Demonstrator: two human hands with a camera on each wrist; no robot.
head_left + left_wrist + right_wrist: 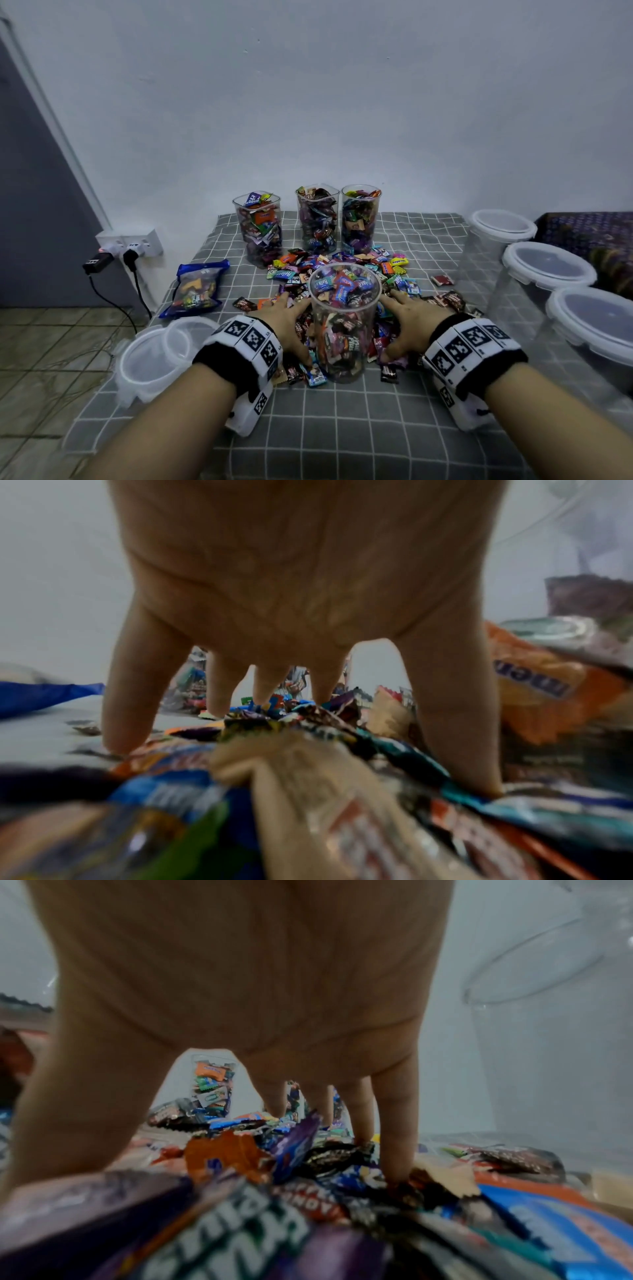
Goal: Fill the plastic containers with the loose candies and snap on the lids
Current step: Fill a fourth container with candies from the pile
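Observation:
A tall clear container (pixel 344 329), full of wrapped candies to near its rim and without a lid, stands in the middle of the loose candy pile (pixel 342 263). My left hand (pixel 294 325) lies just left of it and my right hand (pixel 400 325) just right of it. Both hands are spread, palms down, with fingertips on the candies around the container's base. The left wrist view shows my left hand (pixel 294 723) with straight, splayed fingers touching wrappers (pixel 308 804). In the right wrist view my right hand (pixel 222 1150) rests likewise on candies (pixel 240 1231). Neither hand holds anything.
Three more filled, lidless containers (pixel 258 229) (pixel 317 219) (pixel 359 219) stand at the back. Loose lids (pixel 154 359) lie at the near left, by a blue candy bag (pixel 197 287). Empty lidded containers (pixel 548 267) line the right. A grey checked cloth (pixel 342 428) covers the surface.

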